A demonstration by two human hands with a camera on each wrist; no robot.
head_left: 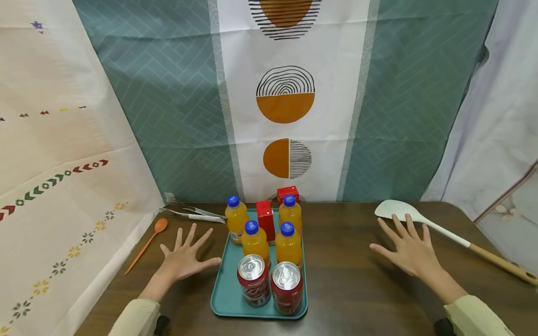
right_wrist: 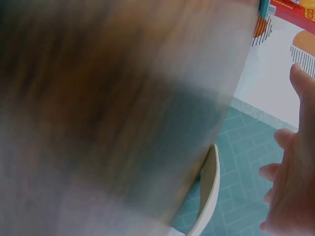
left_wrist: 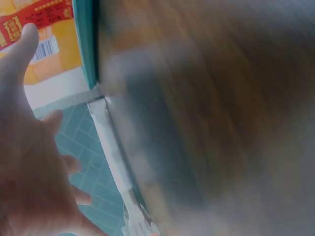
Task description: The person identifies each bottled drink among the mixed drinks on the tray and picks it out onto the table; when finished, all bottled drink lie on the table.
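Teal-and-white cloth (head_left: 176, 102) hangs behind a dark wooden table (head_left: 340, 298), where a teal tray (head_left: 227, 294) holds blue-capped bottles (head_left: 254, 243), red cans (head_left: 253, 285) and red boxes (head_left: 265, 220). Spread wide and empty, the left hand (head_left: 183, 260) is between tray and orange spoon (head_left: 160, 226); the right hand (head_left: 414, 254), likewise splayed and empty, is near a white spatula (head_left: 445, 232).

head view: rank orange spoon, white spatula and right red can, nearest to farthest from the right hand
1. White spatula, just beyond the right hand.
2. Right red can, at the tray's near end, left of that hand.
3. Orange spoon, far left, past the left hand.
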